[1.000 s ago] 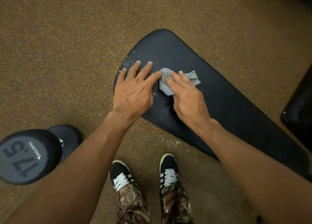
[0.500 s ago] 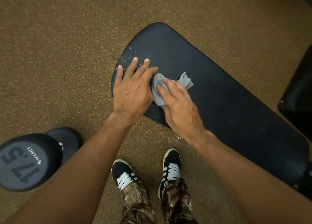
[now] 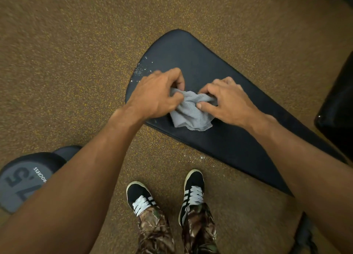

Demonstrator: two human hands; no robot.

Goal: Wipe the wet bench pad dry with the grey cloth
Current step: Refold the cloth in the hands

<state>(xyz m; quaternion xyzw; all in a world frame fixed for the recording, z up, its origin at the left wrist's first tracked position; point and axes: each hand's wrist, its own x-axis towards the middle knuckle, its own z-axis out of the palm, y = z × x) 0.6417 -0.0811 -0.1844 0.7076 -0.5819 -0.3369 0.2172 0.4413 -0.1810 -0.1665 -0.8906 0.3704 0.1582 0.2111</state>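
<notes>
Over bench pad (image 3: 219, 68), left hand (image 3: 154, 96) and right hand (image 3: 229, 100) tight around grey cloth (image 3: 191, 116).

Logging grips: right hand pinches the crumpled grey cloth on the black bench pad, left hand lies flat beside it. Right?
No: head view shows the left hand gripping the crumpled grey cloth too; right hand pinches it on the black bench pad.

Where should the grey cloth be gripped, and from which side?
Grip the grey cloth by its bunched upper edge, from above, as the left hand and right hand pinch it; its lower part lies flatter on the bench pad, giving little to catch.
</notes>
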